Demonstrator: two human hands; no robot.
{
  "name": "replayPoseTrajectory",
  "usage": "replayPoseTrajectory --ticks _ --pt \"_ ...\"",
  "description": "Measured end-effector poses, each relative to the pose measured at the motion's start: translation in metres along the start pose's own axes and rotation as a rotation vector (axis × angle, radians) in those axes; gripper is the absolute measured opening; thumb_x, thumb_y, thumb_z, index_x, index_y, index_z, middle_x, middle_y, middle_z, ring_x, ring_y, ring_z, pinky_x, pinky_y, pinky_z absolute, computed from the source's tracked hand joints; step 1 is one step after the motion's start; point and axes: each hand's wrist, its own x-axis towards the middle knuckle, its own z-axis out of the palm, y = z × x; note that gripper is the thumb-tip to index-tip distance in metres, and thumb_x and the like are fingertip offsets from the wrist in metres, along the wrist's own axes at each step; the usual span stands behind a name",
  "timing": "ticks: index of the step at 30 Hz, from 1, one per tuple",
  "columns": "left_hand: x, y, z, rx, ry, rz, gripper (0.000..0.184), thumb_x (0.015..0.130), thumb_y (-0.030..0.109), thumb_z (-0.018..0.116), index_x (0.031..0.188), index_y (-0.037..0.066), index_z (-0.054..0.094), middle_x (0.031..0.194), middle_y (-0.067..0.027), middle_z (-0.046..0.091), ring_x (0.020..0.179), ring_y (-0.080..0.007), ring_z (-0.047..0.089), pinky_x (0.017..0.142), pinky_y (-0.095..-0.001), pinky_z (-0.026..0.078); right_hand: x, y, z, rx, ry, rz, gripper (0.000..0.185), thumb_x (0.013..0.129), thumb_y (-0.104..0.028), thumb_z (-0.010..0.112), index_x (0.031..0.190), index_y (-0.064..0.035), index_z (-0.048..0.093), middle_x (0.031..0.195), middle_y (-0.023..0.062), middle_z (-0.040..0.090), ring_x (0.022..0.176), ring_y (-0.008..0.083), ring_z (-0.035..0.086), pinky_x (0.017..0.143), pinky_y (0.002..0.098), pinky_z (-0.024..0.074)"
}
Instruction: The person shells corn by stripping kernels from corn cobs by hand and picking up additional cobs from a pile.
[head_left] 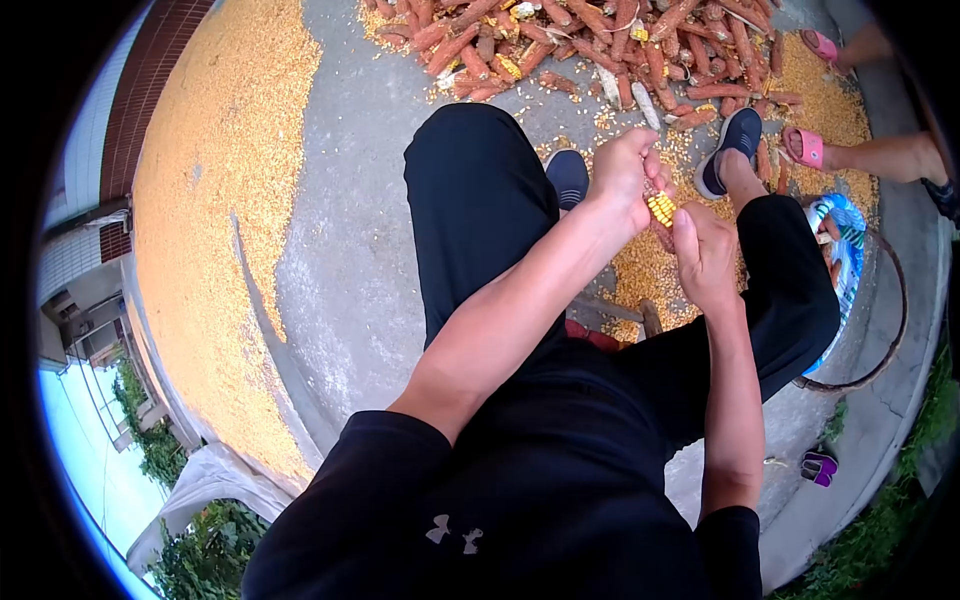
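Note:
Between my two hands is a corn cob [661, 209], with a patch of yellow kernels showing in the middle. My left hand [625, 178] is closed around its upper end. Lower and to the right, my right hand [708, 252] is closed on the other end, its thumb beside the kernels. Much of the cob is hidden by my fingers. Loose corn kernels [640, 272] lie on the ground below my hands, between my legs.
Bare reddish cobs [640, 45] are heaped ahead of my feet. A wide layer of kernels [215, 200] covers the ground at left. At right are another person's feet in pink sandals [803, 148], a basket with a blue-and-white lining [848, 262] and a purple shoe [819, 468].

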Motion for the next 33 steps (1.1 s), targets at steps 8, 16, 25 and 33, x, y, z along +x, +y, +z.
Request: replayPoseTrajectory --ticks 8,16,25,33 --pt "0.003 0.002 -0.006 0.026 -0.212 0.098 0.022 0.095 0.016 0.049 0.075 0.010 0.042 0.053 -0.0035 0.039 0.046 -0.0176 0.041 0.044 -0.0344 0.037 -0.005 0.009 0.023 0.365 0.138 0.267 0.040 0.104 -0.018 0.050 0.070 0.0029 0.055 0.059 0.0026 0.046 0.056 0.0094 0.041 0.052 0.0322 0.0353" --pt "0.003 0.001 -0.002 0.080 -0.102 0.148 0.021 0.095 0.017 0.055 0.077 0.010 0.044 0.059 -0.0042 0.044 0.055 -0.0189 0.047 0.055 -0.0356 0.042 0.009 0.023 0.003 0.182 0.169 0.322 0.039 0.102 -0.026 0.055 0.079 0.0043 0.064 0.064 0.0101 0.058 0.060 0.0160 0.054 0.058 0.0338 0.0445" --pt "-0.002 -0.005 0.000 0.348 0.042 0.183 0.022 0.092 0.014 0.059 0.074 0.009 0.047 0.059 -0.0048 0.045 0.054 -0.0181 0.046 0.053 -0.0324 0.040 0.005 0.008 0.006 -0.020 -0.075 0.059 0.038 0.097 -0.035 0.062 0.092 0.0026 0.062 0.071 0.0162 0.059 0.066 0.0308 0.059 0.062 0.0395 0.0463" --pt "-0.006 -0.009 -0.001 0.322 -0.131 0.279 0.021 0.089 0.004 0.053 0.070 0.008 0.044 0.055 -0.0054 0.041 0.048 -0.0168 0.041 0.048 -0.0320 0.036 -0.008 0.018 0.018 0.433 -0.081 0.235 0.041 0.105 -0.030 0.050 0.079 -0.0010 0.059 0.065 -0.0002 0.052 0.061 0.0075 0.048 0.054 0.0273 0.0394"
